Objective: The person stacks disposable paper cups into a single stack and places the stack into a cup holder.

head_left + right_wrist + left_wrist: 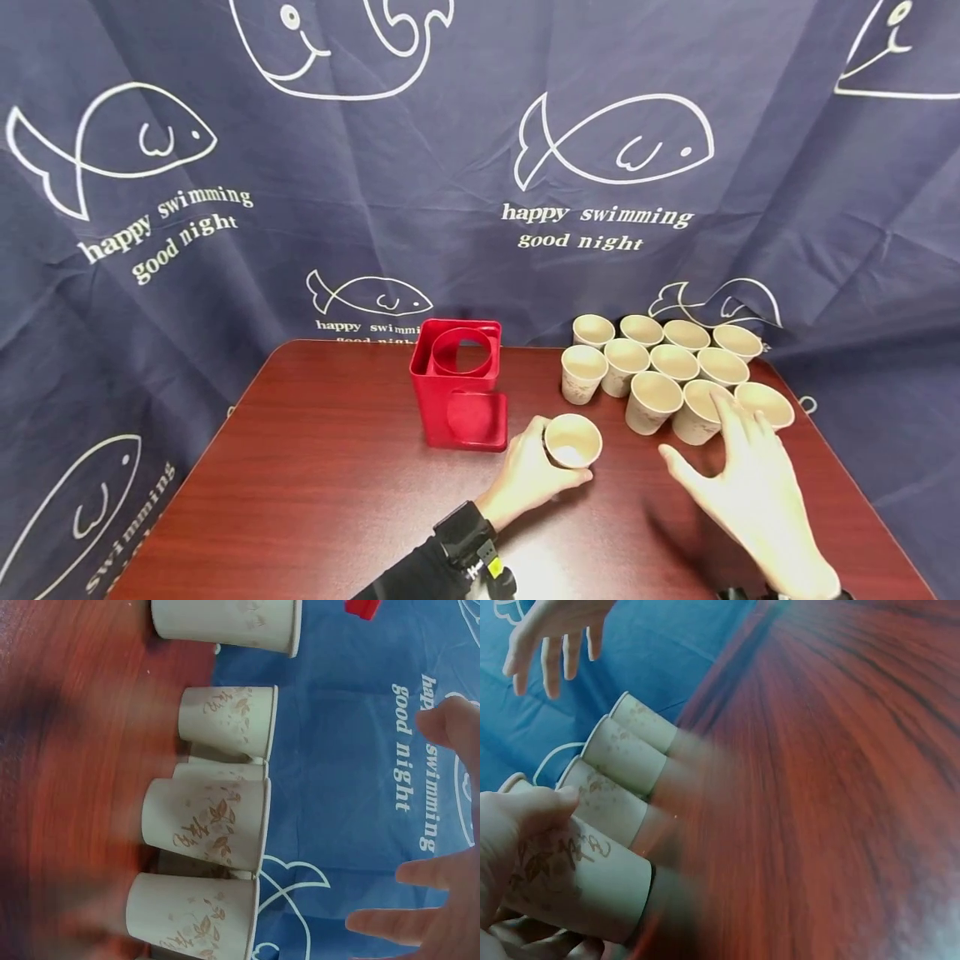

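Your left hand (531, 473) clamps its fingers round a cup (572, 443) from the side, probably to leave its mouth clear; your right hand (753, 479) hangs, fingers apart, above the grouped cups (652, 404).

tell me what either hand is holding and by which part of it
The left hand grips a cream, tapered paper cup with brown print by its side wall. The right hand holds nothing.
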The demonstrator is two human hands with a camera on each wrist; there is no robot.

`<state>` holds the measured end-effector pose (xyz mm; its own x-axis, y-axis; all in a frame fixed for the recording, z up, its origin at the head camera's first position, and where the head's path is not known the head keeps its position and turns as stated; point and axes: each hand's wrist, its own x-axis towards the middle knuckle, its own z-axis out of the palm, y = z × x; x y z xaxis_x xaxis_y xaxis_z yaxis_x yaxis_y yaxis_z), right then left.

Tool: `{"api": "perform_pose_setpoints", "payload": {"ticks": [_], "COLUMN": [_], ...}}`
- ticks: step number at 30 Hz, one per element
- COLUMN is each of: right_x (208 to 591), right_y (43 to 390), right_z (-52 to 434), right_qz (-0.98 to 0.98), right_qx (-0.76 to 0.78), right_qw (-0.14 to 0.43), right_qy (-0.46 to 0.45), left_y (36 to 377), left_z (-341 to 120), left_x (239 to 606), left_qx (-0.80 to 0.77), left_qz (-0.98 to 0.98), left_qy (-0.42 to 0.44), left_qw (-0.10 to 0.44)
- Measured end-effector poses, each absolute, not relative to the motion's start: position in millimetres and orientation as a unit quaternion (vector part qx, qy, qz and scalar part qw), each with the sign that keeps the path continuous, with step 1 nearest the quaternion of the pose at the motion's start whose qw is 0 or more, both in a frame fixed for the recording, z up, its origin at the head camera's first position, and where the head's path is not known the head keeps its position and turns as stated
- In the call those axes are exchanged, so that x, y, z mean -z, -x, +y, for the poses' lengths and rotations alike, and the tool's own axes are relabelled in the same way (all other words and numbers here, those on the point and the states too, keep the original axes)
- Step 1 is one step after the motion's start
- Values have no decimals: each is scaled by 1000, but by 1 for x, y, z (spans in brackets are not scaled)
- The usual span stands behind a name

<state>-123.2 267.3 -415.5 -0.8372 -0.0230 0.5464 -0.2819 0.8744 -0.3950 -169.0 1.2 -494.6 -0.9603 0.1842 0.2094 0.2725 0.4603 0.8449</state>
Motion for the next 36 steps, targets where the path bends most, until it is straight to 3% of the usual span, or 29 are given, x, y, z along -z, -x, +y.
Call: {"api": "perform_pose_setpoints", "payload": {"ticks": [3,18,27,36], "right_x": [418,429,431,431], "right_y": [124,125,123,120], "right_z": [265,255,250,241], "right_qz": [-929,-931,-940,-931], "right_qx": [-237,-179,-173,-156], "right_qw": [271,272,246,261], "right_qy": [-86,-162,-163,-201], "left_y": [168,145,132,121], "left_z": [-6,-44,-63,-81], "left_x": [494,500,497,496], "left_qx": [513,495,519,524], "left_qz": [-847,-855,-840,-839], "left_qy": [137,149,161,146], "left_qw": [28,48,5,-4]}}
